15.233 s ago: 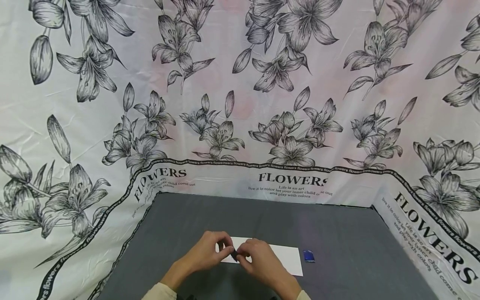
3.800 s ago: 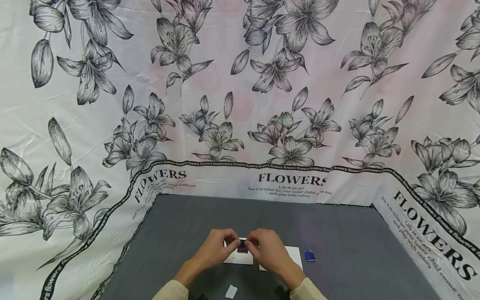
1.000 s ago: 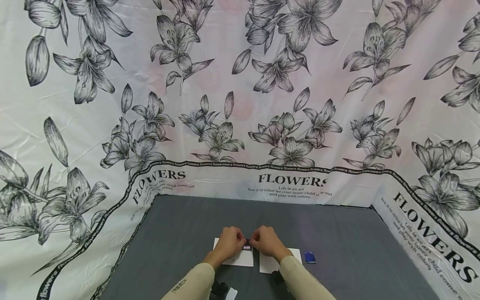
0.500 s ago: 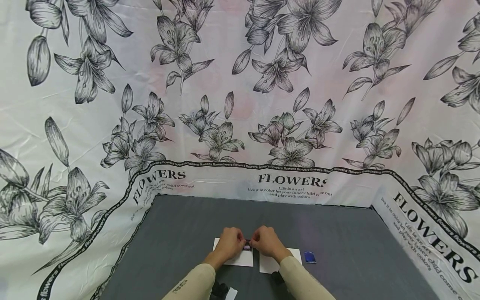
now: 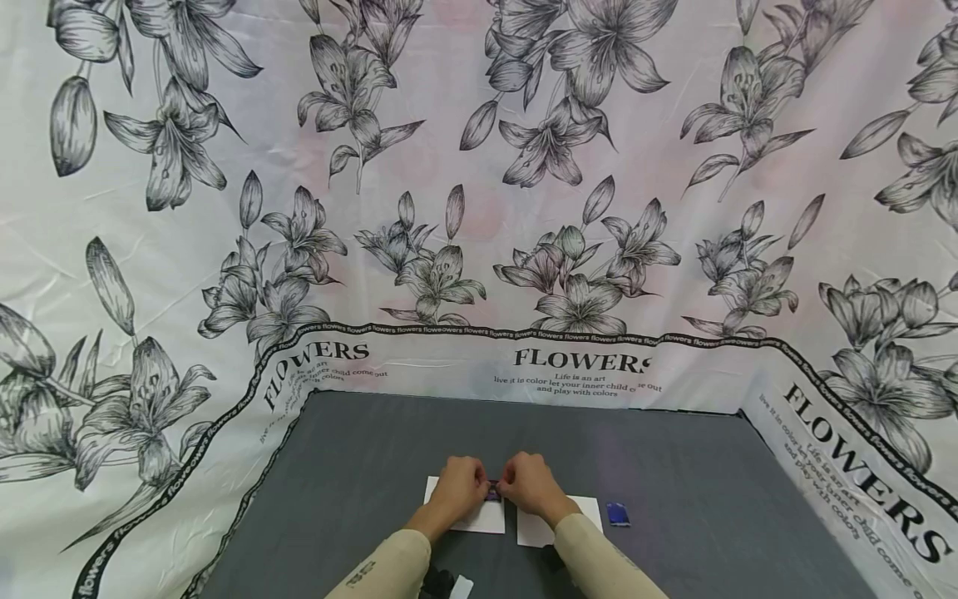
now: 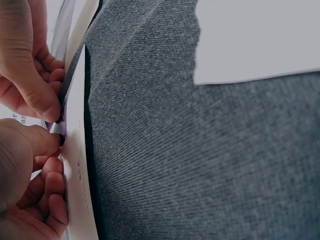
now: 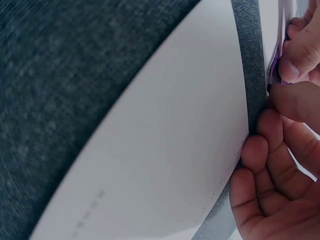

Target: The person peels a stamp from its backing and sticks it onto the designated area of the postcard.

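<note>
In the head view, my left hand (image 5: 460, 489) and right hand (image 5: 530, 484) meet fingertip to fingertip over the inner far corner of the left white card (image 5: 482, 521). Between them they pinch a small, shiny dark purple piece (image 5: 493, 492), which looks like thin film or foil; its kind is unclear. The left wrist view shows the purple piece (image 6: 63, 116) mostly covered by thumbs and fingertips. In the right wrist view, the right hand's other fingers (image 7: 245, 185) curl beside the edge of the right white card (image 7: 170, 100).
A small blue packet (image 5: 618, 514) lies right of the right card (image 5: 533, 531). Near the front edge of the head view is a white scrap (image 5: 461, 587), beside a dark object (image 5: 437, 582) partly behind the left sleeve. Patterned floral cloth (image 5: 449, 366) walls the grey surface (image 5: 389, 441).
The long white strip of 15 seconds ago now shows as two cards with a gap, and a white scrap has appeared in front. Over the last second the hands barely move.
</note>
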### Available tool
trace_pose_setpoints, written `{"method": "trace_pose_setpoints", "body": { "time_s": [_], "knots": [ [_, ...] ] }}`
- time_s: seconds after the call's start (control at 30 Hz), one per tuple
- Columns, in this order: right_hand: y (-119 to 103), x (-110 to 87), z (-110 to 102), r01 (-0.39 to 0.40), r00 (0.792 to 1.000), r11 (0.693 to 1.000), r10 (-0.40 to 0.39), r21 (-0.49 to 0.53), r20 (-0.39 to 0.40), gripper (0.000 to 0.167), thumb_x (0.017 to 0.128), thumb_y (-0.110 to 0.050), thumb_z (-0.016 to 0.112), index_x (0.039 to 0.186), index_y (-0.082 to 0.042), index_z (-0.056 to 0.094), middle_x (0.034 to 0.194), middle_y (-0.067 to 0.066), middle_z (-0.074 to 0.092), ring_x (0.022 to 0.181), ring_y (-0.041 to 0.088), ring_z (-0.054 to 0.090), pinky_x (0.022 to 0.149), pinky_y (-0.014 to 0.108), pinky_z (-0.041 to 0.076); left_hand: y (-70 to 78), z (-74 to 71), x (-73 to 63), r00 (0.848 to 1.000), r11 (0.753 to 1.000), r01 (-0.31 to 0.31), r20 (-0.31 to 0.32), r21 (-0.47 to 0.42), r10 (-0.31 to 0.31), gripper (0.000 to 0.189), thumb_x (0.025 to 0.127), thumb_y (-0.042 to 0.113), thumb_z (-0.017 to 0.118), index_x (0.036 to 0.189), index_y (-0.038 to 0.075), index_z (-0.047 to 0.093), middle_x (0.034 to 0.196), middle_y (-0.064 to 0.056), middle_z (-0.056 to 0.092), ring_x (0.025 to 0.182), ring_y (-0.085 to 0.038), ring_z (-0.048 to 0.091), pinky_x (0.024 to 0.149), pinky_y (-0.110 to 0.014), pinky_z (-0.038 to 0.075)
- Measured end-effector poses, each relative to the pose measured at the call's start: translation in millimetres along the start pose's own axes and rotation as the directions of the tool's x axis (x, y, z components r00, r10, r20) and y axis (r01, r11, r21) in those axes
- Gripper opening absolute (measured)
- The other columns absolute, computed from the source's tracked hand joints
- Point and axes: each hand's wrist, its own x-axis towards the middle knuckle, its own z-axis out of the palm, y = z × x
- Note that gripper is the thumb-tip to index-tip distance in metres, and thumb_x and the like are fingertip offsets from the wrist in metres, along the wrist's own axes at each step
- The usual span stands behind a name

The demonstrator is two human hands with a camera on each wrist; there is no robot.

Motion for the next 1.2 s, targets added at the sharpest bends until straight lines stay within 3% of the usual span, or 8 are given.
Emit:
{"method": "trace_pose_setpoints", "body": {
  "time_s": [0.1, 0.3, 0.43, 0.6, 0.73, 0.83, 0.97, 1.2],
  "knots": [
    [-9, -3.8, -4, -0.022, 1.0, 1.0, 0.022, -0.02, 0.004, 0.021, 0.092, -0.009, 0.08, 0.072, -0.013, 0.072, 0.069, -0.001, 0.063, 0.061, 0.016, 0.056, 0.054, 0.033, 0.045, -0.1, 0.9, -0.3, 1.0, 1.0, 0.003, 0.002, 0.018, -0.003, 0.019, 0.089, 0.015, 0.082, 0.075, 0.02, 0.071, 0.066, 0.016, 0.054, 0.057, 0.001, 0.048, 0.053, -0.021, 0.042],
    [14, 7.1, 16, 0.037, 0.998, 0.991, -0.044, -0.13, -0.046, 0.019, 0.093, -0.013, 0.079, 0.074, -0.014, 0.075, 0.071, -0.001, 0.065, 0.06, 0.016, 0.055, 0.052, 0.034, 0.046, -1.5, 2.1, -1.4, 1.0, 1.0, -0.008, -0.009, 0.011, 0.008, 0.017, 0.088, 0.015, 0.083, 0.077, 0.019, 0.069, 0.068, 0.013, 0.056, 0.058, -0.001, 0.048, 0.054, -0.024, 0.042],
    [-2, 0.5, 9, 0.04, 0.997, 0.989, -0.049, -0.145, -0.06, 0.017, 0.091, -0.011, 0.081, 0.074, -0.011, 0.075, 0.07, 0.0, 0.066, 0.059, 0.016, 0.056, 0.052, 0.035, 0.048, -0.9, 1.7, -3.0, 1.0, 1.0, -0.006, -0.018, 0.0, 0.006, 0.015, 0.087, 0.016, 0.084, 0.084, 0.017, 0.069, 0.071, 0.011, 0.059, 0.061, -0.002, 0.049, 0.057, -0.025, 0.043],
    [-26, -9.1, -3, -0.024, 0.999, 0.987, 0.016, -0.159, -0.052, 0.015, 0.089, -0.008, 0.083, 0.076, -0.009, 0.076, 0.072, 0.001, 0.067, 0.06, 0.015, 0.057, 0.055, 0.033, 0.05, 2.2, -0.4, -6.0, 0.999, 1.0, -0.003, -0.032, -0.02, 0.002, 0.021, 0.087, 0.014, 0.085, 0.086, 0.018, 0.064, 0.071, 0.011, 0.058, 0.059, -0.002, 0.05, 0.056, -0.025, 0.043],
    [-28, -10.7, -5, -0.035, 0.996, 0.985, 0.021, -0.169, -0.089, 0.014, 0.087, -0.01, 0.086, 0.079, -0.01, 0.075, 0.074, 0.001, 0.068, 0.064, 0.015, 0.058, 0.059, 0.037, 0.052, 4.0, -1.8, -7.5, 0.997, 0.999, -0.03, -0.065, -0.033, 0.028, 0.023, 0.085, 0.01, 0.084, 0.081, 0.019, 0.064, 0.069, 0.013, 0.056, 0.058, -0.002, 0.049, 0.054, -0.024, 0.042],
    [-18, -9.0, -1, 0.036, 0.988, 0.981, -0.064, -0.19, -0.144, 0.016, 0.085, -0.01, 0.087, 0.081, -0.01, 0.072, 0.075, 0.001, 0.066, 0.065, 0.016, 0.057, 0.059, 0.041, 0.051, 3.1, -1.3, -7.4, 0.996, 0.998, -0.051, -0.077, -0.04, 0.048, 0.021, 0.085, 0.009, 0.083, 0.079, 0.019, 0.065, 0.068, 0.014, 0.054, 0.058, -0.001, 0.047, 0.054, -0.024, 0.041],
    [-4, -4.9, 6, 0.15, 0.969, 0.964, -0.188, -0.221, -0.158, 0.013, 0.084, -0.008, 0.084, 0.082, -0.011, 0.072, 0.077, 0.0, 0.065, 0.067, 0.016, 0.057, 0.06, 0.041, 0.05, 4.1, -3.0, -7.4, 0.994, 0.996, -0.081, -0.078, -0.042, 0.078, 0.015, 0.085, 0.008, 0.082, 0.081, 0.016, 0.07, 0.07, 0.011, 0.059, 0.061, -0.003, 0.049, 0.056, -0.026, 0.043],
    [-4, -3.7, 6, 0.213, 0.958, 0.948, -0.25, -0.237, -0.138, 0.005, 0.083, -0.008, 0.08, 0.081, -0.013, 0.08, 0.074, -0.003, 0.07, 0.065, 0.012, 0.06, 0.058, 0.039, 0.051, 1.4, -1.3, -5.2, 0.993, 0.994, -0.106, -0.051, -0.009, 0.106, 0.01, 0.085, 0.008, 0.08, 0.084, 0.016, 0.073, 0.073, 0.011, 0.062, 0.064, -0.003, 0.051, 0.058, -0.028, 0.045]
  ]
}}
